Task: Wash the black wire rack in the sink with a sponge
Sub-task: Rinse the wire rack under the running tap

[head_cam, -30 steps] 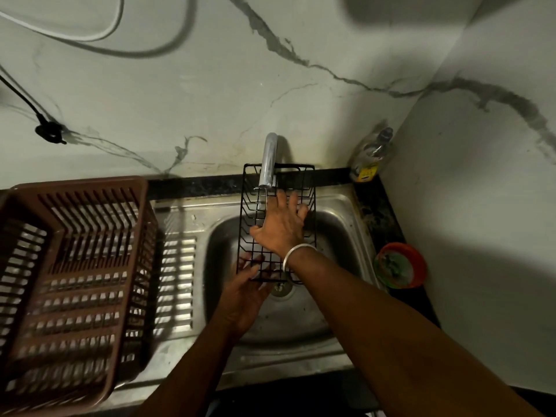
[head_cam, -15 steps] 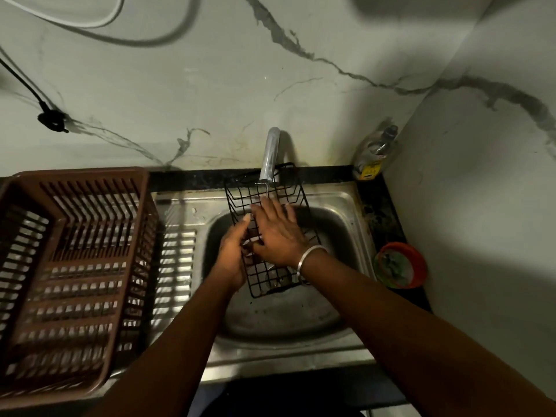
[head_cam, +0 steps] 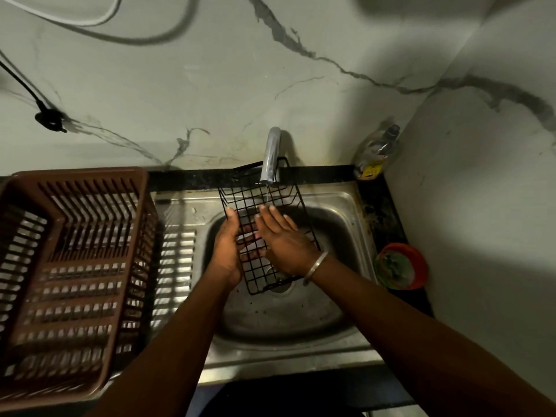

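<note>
A black wire rack (head_cam: 255,200) is held tilted over the steel sink (head_cam: 340,206), under a thin stream from the tap (head_cam: 270,155). The left hand (head_cam: 227,245) grips its left edge. The right hand (head_cam: 285,239) lies flat on the grid, fingers straight. No sponge shows. The wet wire may slip from the single grip and drop into the basin.

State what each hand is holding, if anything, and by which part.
The left hand grips the black wire rack by its left long edge. The right hand lies flat on its face, gripping nothing.
</note>
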